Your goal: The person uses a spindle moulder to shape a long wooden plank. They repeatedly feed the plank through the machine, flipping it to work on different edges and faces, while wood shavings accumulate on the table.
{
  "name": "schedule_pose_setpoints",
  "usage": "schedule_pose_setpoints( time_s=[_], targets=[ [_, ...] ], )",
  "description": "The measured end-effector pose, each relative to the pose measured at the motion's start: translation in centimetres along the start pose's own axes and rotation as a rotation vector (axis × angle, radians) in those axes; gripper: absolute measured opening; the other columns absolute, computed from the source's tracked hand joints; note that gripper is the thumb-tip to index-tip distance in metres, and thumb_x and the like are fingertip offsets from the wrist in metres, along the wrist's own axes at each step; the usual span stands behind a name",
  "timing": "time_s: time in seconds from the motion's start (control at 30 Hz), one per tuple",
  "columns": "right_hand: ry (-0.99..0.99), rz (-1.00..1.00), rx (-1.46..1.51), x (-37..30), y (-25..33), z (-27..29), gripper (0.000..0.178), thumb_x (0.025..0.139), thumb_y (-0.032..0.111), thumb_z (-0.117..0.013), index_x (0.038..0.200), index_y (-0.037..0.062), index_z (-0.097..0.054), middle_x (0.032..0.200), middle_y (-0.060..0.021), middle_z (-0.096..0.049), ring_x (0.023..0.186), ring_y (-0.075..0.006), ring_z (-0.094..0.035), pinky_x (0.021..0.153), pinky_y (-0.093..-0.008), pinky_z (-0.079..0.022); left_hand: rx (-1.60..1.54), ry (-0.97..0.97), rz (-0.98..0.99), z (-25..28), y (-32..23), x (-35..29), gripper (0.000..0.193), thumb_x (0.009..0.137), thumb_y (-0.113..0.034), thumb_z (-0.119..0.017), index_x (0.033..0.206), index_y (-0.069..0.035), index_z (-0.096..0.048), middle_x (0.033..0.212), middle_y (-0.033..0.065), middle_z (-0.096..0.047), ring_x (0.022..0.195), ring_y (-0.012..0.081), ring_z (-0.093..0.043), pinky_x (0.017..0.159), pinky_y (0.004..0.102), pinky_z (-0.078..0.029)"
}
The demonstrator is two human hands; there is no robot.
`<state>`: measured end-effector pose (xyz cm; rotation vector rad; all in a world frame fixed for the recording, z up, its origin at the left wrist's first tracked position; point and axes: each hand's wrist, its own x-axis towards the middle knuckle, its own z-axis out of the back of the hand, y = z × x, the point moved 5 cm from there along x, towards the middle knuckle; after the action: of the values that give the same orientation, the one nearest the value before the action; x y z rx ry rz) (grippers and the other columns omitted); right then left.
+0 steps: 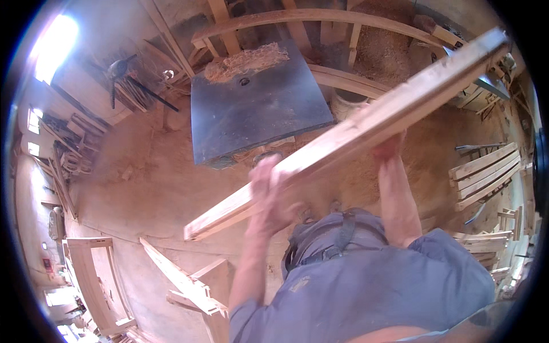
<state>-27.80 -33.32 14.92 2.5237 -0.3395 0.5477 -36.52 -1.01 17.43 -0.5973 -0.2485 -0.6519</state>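
Wooden beam (354,135) near dark table (257,117) with shavings (246,63)

The wooden beam (350,135) is long, straight and pale, with a lengthwise step along one side. Held by the left hand (270,193) and right hand (390,147), it slants up toward the right.

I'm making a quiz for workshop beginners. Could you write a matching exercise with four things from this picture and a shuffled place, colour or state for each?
1. wooden beam
2. shavings
3. tabletop
4. wooden frame

A. at the picture's lower left
B. flat and blue-grey
C. held by left grip and right grip
D. heaped near the tabletop's far edge

Pairs: 1-C, 2-D, 3-B, 4-A
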Motion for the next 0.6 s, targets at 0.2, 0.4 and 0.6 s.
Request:
schedule_pose_setpoints(
  time_s=[0.2,0.4,0.6],
  targets=[
    [-0.192,0.147,-0.079,-4.2,4.5,10.0,0.083,0.082,0.067,-0.067,0.131,0.0022,-0.054,0.122,-0.0136,-0.062,0.118,-0.0306,-0.058,0.107,-0.0501,-0.043,0.445,0.261,0.288,12.5,9.3,-6.9,0.09,0.058,-0.026,-0.094,0.131,0.002,-0.05,0.143,0.0213,-0.048,0.136,0.0381,-0.042,0.119,0.0493,-0.032],
    [0.073,0.24,-0.157,-6.0,8.9,14.8,0.074,0.084,0.053,-0.074,0.137,0.0064,-0.053,0.131,-0.0145,-0.06,0.12,-0.0305,-0.058,0.109,-0.048,-0.042,0.465,0.36,0.318,18.4,15.6,0.6,0.087,0.056,-0.017,-0.092,0.132,-0.008,-0.053,0.124,0.014,-0.057,0.12,0.0328,-0.052,0.108,0.0491,-0.039],
    [-1.097,0.347,0.273,-9.4,12.3,13.4,0.089,0.096,0.06,-0.042,0.148,-0.0109,-0.034,0.147,-0.0298,-0.045,0.135,-0.0417,-0.047,0.115,-0.056,-0.036,0.536,0.206,-0.045,9.7,18.6,9.8,0.078,0.054,-0.022,-0.091,0.123,-0.012,-0.057,0.102,0.0105,-0.056,0.099,0.0298,-0.055,0.091,0.0437,-0.043]
  ],
)
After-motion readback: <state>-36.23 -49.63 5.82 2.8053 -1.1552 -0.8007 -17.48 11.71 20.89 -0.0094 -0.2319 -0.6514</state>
